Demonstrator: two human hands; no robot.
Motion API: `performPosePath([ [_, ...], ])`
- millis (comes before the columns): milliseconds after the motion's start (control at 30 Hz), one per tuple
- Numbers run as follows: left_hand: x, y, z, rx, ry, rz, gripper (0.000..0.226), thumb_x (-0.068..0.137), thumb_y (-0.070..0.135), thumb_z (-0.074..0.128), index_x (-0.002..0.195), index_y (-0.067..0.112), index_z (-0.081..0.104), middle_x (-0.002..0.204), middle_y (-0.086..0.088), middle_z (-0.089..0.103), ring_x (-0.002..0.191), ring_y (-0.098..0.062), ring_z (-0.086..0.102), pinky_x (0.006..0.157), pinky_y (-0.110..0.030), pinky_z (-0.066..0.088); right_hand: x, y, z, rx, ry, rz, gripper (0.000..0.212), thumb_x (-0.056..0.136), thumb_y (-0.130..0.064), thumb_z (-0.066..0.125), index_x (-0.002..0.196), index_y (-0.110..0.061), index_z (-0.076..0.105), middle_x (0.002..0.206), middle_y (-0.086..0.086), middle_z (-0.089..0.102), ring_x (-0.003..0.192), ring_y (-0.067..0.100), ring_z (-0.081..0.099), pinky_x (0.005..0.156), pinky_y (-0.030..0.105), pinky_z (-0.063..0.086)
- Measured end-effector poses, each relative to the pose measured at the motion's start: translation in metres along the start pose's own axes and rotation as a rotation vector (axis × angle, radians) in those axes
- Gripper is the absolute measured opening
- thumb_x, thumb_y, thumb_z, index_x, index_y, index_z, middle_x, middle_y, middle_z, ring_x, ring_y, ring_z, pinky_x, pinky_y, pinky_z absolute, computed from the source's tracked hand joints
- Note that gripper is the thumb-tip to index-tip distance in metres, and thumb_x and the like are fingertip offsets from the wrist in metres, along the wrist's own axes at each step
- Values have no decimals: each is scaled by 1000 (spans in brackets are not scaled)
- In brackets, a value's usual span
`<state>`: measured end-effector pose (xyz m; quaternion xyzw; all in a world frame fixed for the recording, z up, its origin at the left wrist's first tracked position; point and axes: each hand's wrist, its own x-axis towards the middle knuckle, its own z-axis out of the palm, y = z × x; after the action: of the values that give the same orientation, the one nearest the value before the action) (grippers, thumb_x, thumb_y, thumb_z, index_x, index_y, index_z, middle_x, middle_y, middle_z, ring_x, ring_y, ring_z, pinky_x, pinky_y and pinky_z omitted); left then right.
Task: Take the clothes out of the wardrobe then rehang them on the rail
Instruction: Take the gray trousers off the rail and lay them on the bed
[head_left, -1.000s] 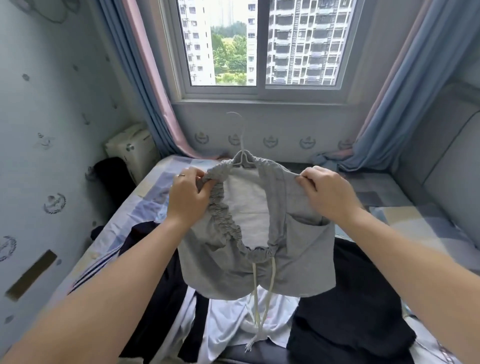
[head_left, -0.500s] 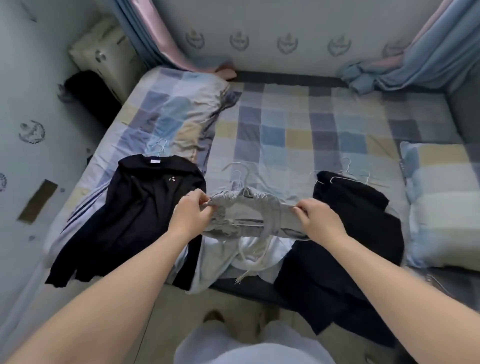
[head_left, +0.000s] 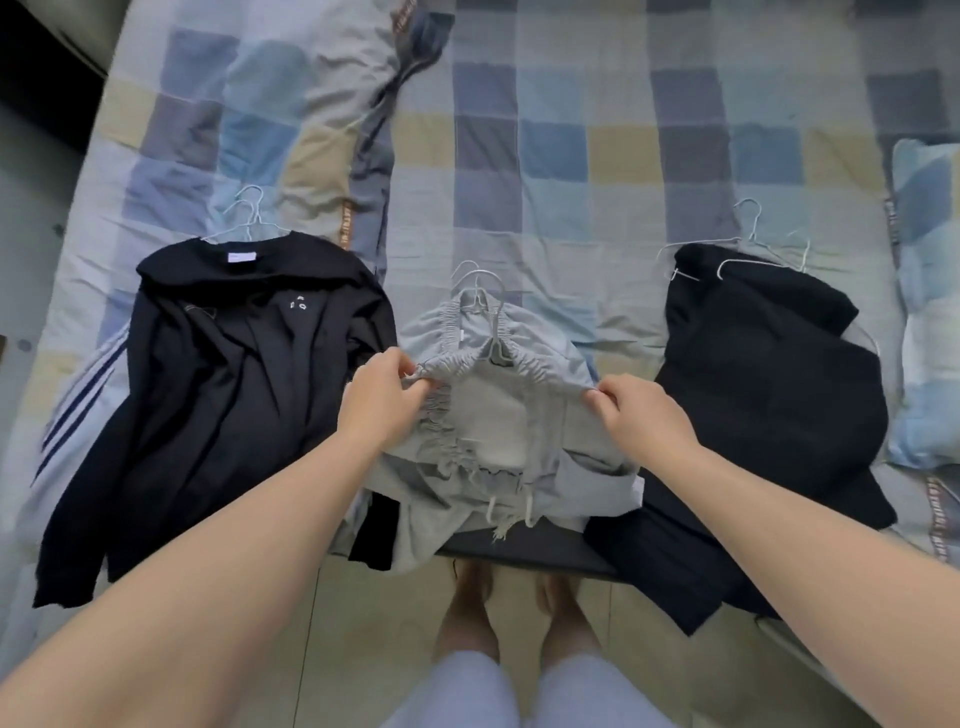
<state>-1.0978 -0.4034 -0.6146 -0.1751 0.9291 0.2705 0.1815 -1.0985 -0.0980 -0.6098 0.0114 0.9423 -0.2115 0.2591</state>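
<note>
Grey drawstring shorts (head_left: 493, 431) on a wire hanger (head_left: 480, 291) lie in the middle of the bed, on top of other pale clothes. My left hand (head_left: 382, 395) pinches the gathered waistband at its left end. My right hand (head_left: 636, 415) pinches the waistband at its right end. A black sweatshirt (head_left: 223, 395) on a wire hanger lies to the left. Another black garment (head_left: 769, 384) with wire hangers lies to the right. Neither wardrobe nor rail is in view.
The bed has a checked cover (head_left: 561, 156). A rumpled checked quilt (head_left: 270, 119) lies at the back left and a pillow (head_left: 930, 291) at the right edge. Tiled floor (head_left: 363, 623) and my bare feet are below the bed's front edge.
The grey shorts went from held up in front of the window down onto the bed. My view tilted down with them. Both hands kept their hold on the waistband.
</note>
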Motion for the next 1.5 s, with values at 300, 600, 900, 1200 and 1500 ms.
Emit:
performPosePath([
  [300, 170, -58, 93, 114, -27, -74, 13, 89, 36, 57, 93, 26, 50, 109, -4, 62, 107, -32, 55, 91, -43, 43, 177, 11, 105, -102, -17, 68, 23, 100, -29, 43, 87, -15, 56, 95, 9, 60, 91, 34, 56, 74, 44, 47],
  [600, 204, -96, 125, 4, -37, -77, 48, 96, 45, 54, 139, 24, 43, 140, -5, 51, 129, -30, 45, 104, -46, 37, 228, -9, 141, -194, -45, 148, 48, 98, -42, 45, 142, -24, 42, 144, 6, 46, 133, 29, 40, 106, 46, 29],
  [900, 72, -75, 72, 66, -88, 153, 63, 96, 56, 44, 152, 30, 28, 160, 5, 28, 147, -18, 17, 118, -40, 19, 96, -54, 99, -284, -125, 9, 58, 101, -49, 32, 154, -32, 17, 161, -7, 18, 149, 17, 10, 119, 47, 12],
  [1200, -59, -22, 4, 170, -11, 50, 70, 96, 63, 36, 155, 38, 9, 167, 1, 2, 152, -23, -4, 122, -49, 7, 1, -93, 37, -379, -103, -235, 59, 100, -50, 34, 154, -29, 20, 161, -3, 19, 149, 20, 12, 119, 48, 13],
  [1500, -207, -2, -4, 140, 212, -95, 76, 89, 72, 19, 156, 35, 17, 166, 4, 7, 152, -22, -4, 121, -50, 2, -82, -98, 2, -435, -60, -614, 59, 100, -50, 35, 153, -29, 23, 161, -2, 21, 149, 25, 12, 119, 50, 8],
])
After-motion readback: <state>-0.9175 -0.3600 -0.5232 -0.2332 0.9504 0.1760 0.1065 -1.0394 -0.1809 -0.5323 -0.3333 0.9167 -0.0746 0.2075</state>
